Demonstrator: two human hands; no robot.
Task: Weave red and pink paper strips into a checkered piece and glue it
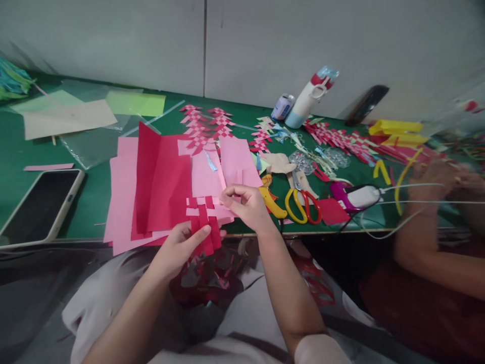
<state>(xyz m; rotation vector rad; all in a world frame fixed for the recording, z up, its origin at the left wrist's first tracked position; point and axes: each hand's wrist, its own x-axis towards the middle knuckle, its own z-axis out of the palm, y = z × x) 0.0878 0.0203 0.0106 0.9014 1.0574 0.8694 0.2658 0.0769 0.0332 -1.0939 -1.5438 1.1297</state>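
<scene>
My left hand (185, 243) holds the lower red strips of a small woven paper piece (203, 216), thumb flat on the front and fingers behind. My grip there is narrow, closed on the paper. The woven piece is at the near edge of the green table (96, 207), red strips crossing pink ones. My right hand (244, 205) is at its upper right side, thumb and forefinger brought close together at the end of a pink strip; I cannot tell whether they pinch it or only touch it.

Just beyond and to the left of my hands lie a folded red sheet (170, 187) and, partly under it, pink sheets (120, 189). A phone (36, 207) lies at the near left. Farther off, past the sheets, are zigzag red-and-pink paper chains (196, 126).

To the right of my right hand sit a yellow-handled tool (273, 203) and scissors (296, 206) with one yellow and one red loop. Farther back, a can (282, 107) stands beside a tilted white bottle (305, 103). At the far right, a co-worker's hands (428, 179) are blurred.
</scene>
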